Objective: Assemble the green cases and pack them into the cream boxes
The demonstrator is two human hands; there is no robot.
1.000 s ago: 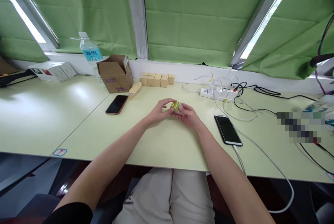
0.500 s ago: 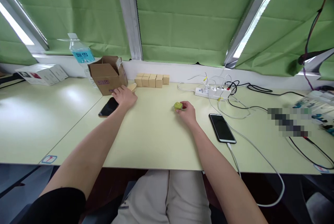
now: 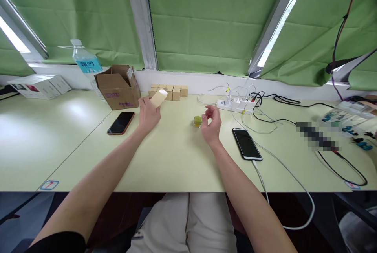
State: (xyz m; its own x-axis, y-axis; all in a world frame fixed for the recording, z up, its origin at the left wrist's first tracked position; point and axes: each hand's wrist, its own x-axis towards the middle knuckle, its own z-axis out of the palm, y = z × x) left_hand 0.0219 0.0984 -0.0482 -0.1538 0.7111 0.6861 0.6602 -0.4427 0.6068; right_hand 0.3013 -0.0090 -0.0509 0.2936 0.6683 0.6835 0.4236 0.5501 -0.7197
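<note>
My left hand point(image 3: 149, 115) is wrapped round a small tan cardboard box point(image 3: 158, 99), lifted and tilted, its upper end pale. Just below and left of that hand, a phone in an orange-brown case point(image 3: 121, 123) lies on the table. On the bare tabletop stands a small clear jar with a green top point(image 3: 197, 120). Close by on its right is my right hand point(image 3: 212, 125), fingers loosely curled and apart from the thumb, with nothing between them. Whether a fingertip touches the jar I cannot tell.
Behind stand several small tan boxes point(image 3: 176, 94) in a row, a bigger open carton point(image 3: 119, 92) and a water bottle point(image 3: 88, 62). To the right are a white power strip point(image 3: 237, 105) with tangled cables and a black phone point(image 3: 246, 144) on a white cable.
My left hand has raised the small cardboard box from beside the carton and moved right, uncovering the phone. My right hand has let go of the jar and drawn slightly away.
</note>
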